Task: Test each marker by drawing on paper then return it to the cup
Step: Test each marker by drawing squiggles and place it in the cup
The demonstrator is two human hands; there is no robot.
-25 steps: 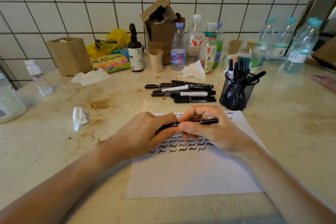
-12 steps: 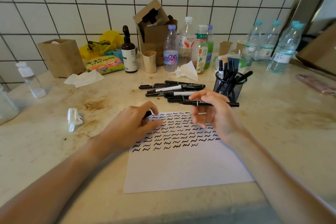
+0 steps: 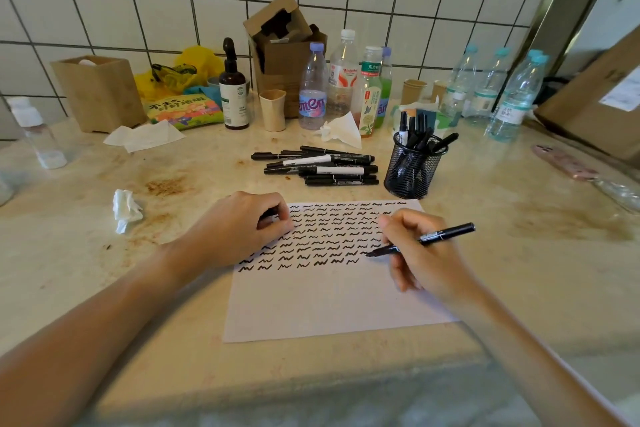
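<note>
Loose markers (image 3: pixel 320 166) lie in a heap just left of the black mesh cup (image 3: pixel 414 168), which holds more; plastic bottles (image 3: pixel 341 80), a cardboard box (image 3: pixel 282 52) and a crumpled tissue (image 3: pixel 125 209) crowd the stained beige bench (image 3: pixel 519 253) under a white-tiled wall. The right hand (image 3: pixel 420 255) pinches a black marker (image 3: pixel 424 239), tip on the paper (image 3: pixel 329 302) at the last squiggle row. The left hand (image 3: pixel 242 229) is curled round a small dark thing, resting on the sheet's far left corner

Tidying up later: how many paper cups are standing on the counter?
3: one beige cup beside the brown pump bottle, and two brown cups behind the mesh marker cup. Bottles may hide more.
</note>
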